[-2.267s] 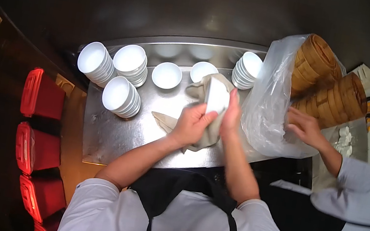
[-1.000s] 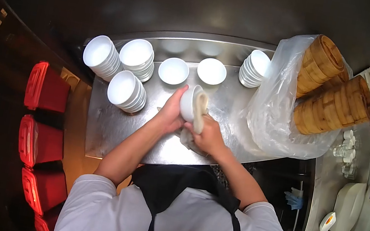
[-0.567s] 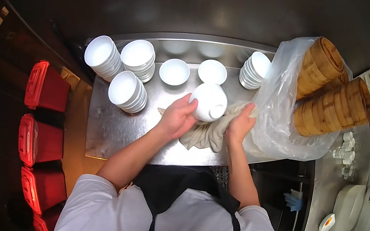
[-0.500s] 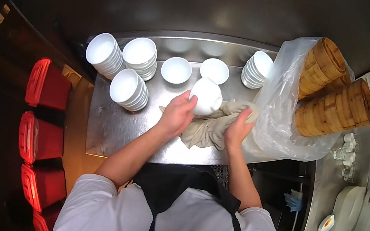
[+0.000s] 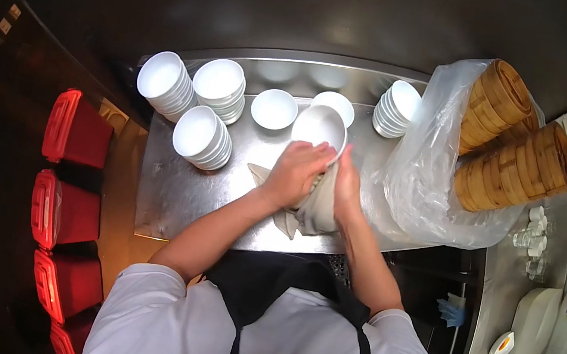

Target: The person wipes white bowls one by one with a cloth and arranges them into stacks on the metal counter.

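Note:
A white bowl (image 5: 321, 124) is held over the steel table, its inside turned towards me. My left hand (image 5: 296, 172) grips its near edge, fingers bent across the rim. Against the bowl's lower right side, my right hand (image 5: 347, 184) presses a grey-beige cloth (image 5: 317, 209), which hangs down between both hands. Just behind are two single bowls, one at the left (image 5: 274, 109) and one at the right (image 5: 335, 105), the latter partly covered by the held bowl.
Stacks of white bowls stand on the steel table (image 5: 163, 190) at left, with another stack (image 5: 396, 109) at back right. Bamboo steamers (image 5: 516, 169) lean in a clear plastic bag (image 5: 416, 178) at right. Red bins (image 5: 69, 211) line the floor at left.
The bowl has turned so its inside now shows. My right hand has moved left to the bowl with the cloth, and my left hand has shifted slightly right over the near rim.

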Demonstrator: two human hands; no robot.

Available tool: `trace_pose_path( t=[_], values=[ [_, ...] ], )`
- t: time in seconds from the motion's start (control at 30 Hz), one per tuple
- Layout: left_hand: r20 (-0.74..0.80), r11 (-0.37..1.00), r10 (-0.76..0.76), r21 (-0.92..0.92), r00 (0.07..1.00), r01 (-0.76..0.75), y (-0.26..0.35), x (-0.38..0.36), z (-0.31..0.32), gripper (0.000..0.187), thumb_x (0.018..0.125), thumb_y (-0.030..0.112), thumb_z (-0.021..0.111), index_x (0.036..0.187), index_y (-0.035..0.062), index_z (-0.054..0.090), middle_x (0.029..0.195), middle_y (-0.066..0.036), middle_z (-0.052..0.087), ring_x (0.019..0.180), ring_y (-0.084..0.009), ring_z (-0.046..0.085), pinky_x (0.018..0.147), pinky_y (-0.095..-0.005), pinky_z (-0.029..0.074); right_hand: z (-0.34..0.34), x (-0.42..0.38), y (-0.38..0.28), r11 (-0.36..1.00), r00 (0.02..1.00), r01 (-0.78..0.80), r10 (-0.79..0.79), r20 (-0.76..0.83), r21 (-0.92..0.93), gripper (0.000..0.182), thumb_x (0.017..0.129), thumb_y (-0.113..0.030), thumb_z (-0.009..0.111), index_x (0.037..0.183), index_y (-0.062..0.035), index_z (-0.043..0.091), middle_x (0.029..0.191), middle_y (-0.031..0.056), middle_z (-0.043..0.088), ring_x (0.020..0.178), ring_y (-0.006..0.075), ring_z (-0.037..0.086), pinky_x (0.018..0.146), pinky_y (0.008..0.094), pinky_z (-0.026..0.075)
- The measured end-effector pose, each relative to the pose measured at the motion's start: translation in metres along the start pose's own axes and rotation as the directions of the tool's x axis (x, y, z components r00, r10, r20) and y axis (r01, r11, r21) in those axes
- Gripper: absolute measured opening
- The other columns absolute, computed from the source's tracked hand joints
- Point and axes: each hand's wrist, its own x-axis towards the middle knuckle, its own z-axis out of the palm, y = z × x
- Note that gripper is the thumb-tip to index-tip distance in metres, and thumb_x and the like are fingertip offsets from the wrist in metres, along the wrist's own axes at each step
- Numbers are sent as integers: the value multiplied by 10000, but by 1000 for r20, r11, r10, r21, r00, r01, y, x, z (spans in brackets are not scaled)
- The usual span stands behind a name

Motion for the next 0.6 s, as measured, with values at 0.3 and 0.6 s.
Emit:
trace_pose_path(
  t=[0.3, 0.6],
  values=[
    [34, 842, -246, 502, 969, 196, -95, -9, -1, 274, 820, 41, 531, 1054, 62, 671, 960, -109, 709, 945, -257, 665, 835, -399, 436, -28, -12, 10, 976, 998, 48, -40, -40, 212, 558, 993, -558, 433, 1075, -30, 593, 972, 91, 644, 876, 200, 646, 802, 357, 542],
    [92, 721, -459, 620, 884, 310, -100, -4, 10, 296, 848, 135, 597, 1122, 24, 609, 1062, -139, 661, 1091, -270, 597, 948, -450, 393, -42, -24, 12, 938, 995, 69, -40, -93, 339, 630, 971, -594, 458, 1162, -3, 567, 1035, 93, 627, 956, 207, 631, 875, 359, 518]
  ],
)
